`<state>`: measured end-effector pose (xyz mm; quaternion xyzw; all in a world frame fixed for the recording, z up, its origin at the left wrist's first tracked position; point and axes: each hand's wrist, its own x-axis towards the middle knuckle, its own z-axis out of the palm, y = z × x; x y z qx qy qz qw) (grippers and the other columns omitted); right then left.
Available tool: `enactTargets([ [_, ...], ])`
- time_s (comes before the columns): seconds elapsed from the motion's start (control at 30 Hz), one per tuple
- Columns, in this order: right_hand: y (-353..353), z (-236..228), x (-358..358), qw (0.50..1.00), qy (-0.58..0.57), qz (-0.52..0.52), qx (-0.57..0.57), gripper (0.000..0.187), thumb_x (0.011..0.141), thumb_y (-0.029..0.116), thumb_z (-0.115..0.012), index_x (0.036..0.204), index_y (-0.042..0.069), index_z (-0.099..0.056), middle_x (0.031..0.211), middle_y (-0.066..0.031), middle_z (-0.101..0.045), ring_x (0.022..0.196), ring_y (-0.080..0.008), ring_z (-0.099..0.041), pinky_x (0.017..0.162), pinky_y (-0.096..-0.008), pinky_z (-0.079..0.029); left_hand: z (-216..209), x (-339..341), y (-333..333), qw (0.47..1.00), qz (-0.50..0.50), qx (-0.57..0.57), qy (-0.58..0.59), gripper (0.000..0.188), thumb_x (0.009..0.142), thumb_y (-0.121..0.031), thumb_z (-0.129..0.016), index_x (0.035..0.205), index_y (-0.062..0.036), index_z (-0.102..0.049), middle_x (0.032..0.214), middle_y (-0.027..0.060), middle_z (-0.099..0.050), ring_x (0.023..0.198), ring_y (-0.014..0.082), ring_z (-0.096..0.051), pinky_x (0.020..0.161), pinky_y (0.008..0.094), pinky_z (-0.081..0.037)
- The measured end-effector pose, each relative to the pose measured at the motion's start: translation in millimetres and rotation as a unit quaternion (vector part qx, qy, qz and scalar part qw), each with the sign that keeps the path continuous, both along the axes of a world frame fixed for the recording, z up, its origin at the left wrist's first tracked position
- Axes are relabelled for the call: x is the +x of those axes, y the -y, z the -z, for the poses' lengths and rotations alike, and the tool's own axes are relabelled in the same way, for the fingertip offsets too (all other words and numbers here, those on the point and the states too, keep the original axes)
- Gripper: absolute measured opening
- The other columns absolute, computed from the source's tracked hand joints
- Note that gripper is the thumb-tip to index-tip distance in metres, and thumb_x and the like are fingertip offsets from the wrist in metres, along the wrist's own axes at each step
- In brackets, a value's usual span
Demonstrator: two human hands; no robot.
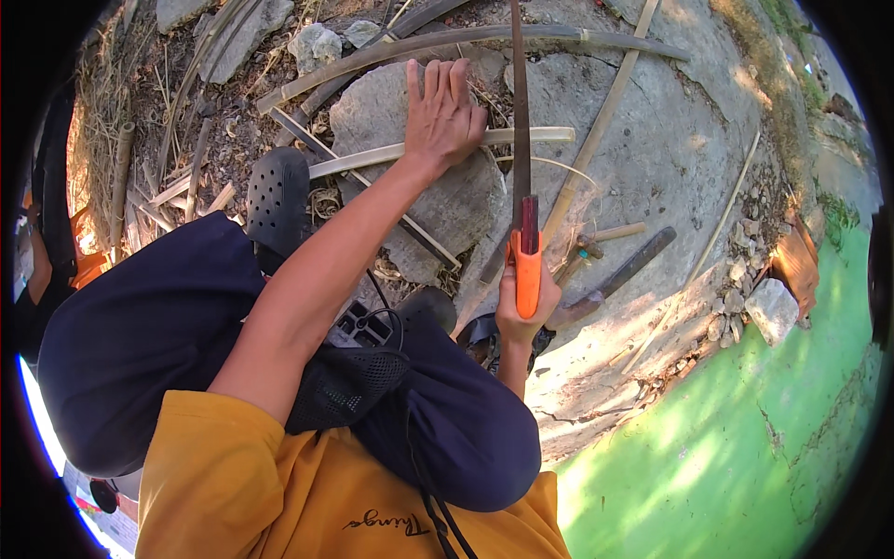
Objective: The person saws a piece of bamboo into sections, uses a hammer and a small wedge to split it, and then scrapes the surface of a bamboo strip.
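My right hand (527, 303) is closed round the orange handle of a handsaw (521, 168). The long dark blade points away from me and crosses over a pale split bamboo strip (372, 156); contact between them cannot be made out. My left hand (445, 116) lies across that strip, its fingers stretched out toward the far side over a flat grey stone (372, 102). The thumb is partly hidden. A long curved bamboo piece (447, 39) lies just beyond my left fingertips.
Right of the saw lie another bamboo strip (601, 112), a dark-bladed tool (638, 265) and a hammer-like tool (596, 242). Stones (773, 310) border a green surface (717, 447) at right. Dry stalks (123, 177) cover the left ground. My dark shoe (278, 196) stands near the strip.
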<state>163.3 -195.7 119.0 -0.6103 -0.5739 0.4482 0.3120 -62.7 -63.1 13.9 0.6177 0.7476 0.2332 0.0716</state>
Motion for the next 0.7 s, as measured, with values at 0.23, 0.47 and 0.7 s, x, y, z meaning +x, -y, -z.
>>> enactTargets([
  [0.23, 13, -4, 20, 1.0, -0.004, 0.0, 0.002, 0.04, 0.086, 0.005, -0.06, 0.122, -0.008, -0.07, 0.082, -0.0062, -0.07, 0.069, -0.0099, -0.06, 0.065, -0.0254, -0.049, 0, -5, -11, 0.999, -0.01, 0.035, 0.001, 0.06, 0.088, -0.026, -0.056, 0.139, -0.0008, -0.039, 0.122, 0.0188, -0.053, 0.124, 0.036, -0.047, 0.12, 0.0617, -0.02],
  [0.47, 18, -13, 8, 0.999, -0.018, 0.029, 0.01, 0.021, 0.086, 0.009, -0.069, 0.102, -0.005, -0.069, 0.069, -0.0044, -0.063, 0.059, -0.0104, -0.057, 0.059, -0.0265, -0.047, -1, -11, -15, 0.999, -0.008, 0.035, 0.01, 0.042, 0.09, -0.025, -0.052, 0.125, -0.0022, -0.048, 0.115, 0.0171, -0.054, 0.116, 0.0353, -0.049, 0.119, 0.0559, -0.025],
  [0.7, 40, -32, -9, 0.995, -0.016, 0.082, 0.059, 0.023, 0.086, 0.014, -0.071, 0.099, -0.005, -0.069, 0.069, -0.0062, -0.063, 0.058, -0.0123, -0.057, 0.06, -0.0269, -0.047, -25, -18, -13, 0.994, 0.02, 0.085, 0.062, 0.022, 0.091, -0.02, -0.049, 0.107, -0.005, -0.054, 0.113, 0.0168, -0.054, 0.111, 0.0358, -0.052, 0.114, 0.0541, -0.033],
])
